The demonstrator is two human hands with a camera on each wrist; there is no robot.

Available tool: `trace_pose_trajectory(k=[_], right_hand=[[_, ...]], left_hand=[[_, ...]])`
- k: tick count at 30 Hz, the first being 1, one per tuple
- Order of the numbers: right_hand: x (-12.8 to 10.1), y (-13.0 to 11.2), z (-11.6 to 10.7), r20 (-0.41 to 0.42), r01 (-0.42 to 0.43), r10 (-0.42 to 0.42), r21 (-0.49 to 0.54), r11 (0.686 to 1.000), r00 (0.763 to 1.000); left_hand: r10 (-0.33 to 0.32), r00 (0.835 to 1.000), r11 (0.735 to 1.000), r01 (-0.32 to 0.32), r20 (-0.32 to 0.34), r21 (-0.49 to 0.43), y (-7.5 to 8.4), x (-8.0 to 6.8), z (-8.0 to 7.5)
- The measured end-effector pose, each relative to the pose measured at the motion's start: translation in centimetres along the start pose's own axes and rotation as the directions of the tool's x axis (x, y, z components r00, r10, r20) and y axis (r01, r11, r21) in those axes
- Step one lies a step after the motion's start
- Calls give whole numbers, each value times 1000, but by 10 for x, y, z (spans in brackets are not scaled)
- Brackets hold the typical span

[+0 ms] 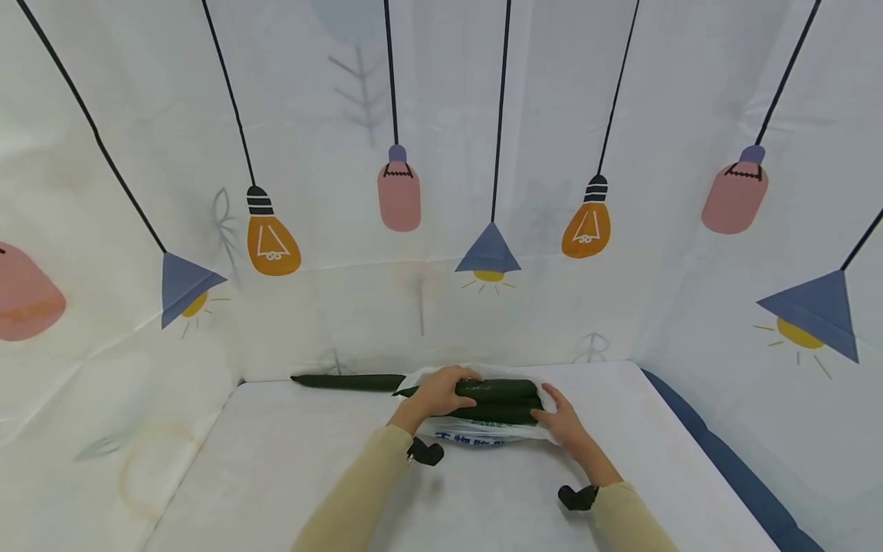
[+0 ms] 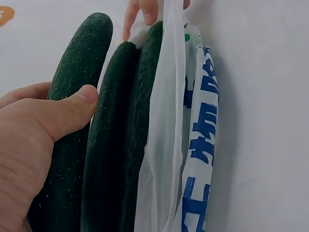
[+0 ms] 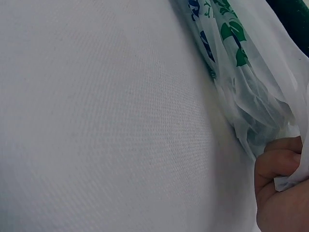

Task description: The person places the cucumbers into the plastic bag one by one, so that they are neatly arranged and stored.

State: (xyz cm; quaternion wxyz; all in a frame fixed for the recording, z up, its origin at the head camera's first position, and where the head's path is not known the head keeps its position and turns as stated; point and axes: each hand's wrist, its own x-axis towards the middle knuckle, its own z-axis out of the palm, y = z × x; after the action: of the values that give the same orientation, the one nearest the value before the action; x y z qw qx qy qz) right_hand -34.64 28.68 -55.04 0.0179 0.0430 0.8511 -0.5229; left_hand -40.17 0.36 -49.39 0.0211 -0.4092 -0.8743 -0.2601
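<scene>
Bench [image 1: 290,468], white, one; bears all items below.
Plastic bag [image 1: 517,433], white, printed, one; spread around the cucumbers.
Cucumber [image 1: 352,382], one; lies left of the bag, right end hidden.
Paired cucumbers [image 2: 110,130], two; side by side, apparently within the bag.
Gripped cucumber [image 2: 72,159], one; beside the pair. Work seemingly partway, two cucumbers unsettled.
Left hand [image 1: 441,391], one; reaches over from above, thumb and fingers astride the gripped cucumber.
Right hand [image 1: 562,418], one; at the bag's right end, fingers curled, pinching its film.

Four cucumbers [image 1: 500,389] show, with one plastic bag [image 2: 157,130], two hands [image 1: 436,392] [image 1: 564,424], two sleeves [image 1: 359,491], one table [image 1: 290,460] and eight printed lamps [image 1: 488,249].
</scene>
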Motion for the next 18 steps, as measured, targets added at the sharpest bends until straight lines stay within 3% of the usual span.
trace_pose_trajectory(k=[12,18], right_hand=[[-2,-3,1,-17,9,-9,-15,1000,1000],[-2,-2,1,-20,-5,5,-4,1000,1000]], left_hand=[[-9,999,999,11,46,-32,-3,10,9],[-19,998,1000,19,65,10,0,13,15]])
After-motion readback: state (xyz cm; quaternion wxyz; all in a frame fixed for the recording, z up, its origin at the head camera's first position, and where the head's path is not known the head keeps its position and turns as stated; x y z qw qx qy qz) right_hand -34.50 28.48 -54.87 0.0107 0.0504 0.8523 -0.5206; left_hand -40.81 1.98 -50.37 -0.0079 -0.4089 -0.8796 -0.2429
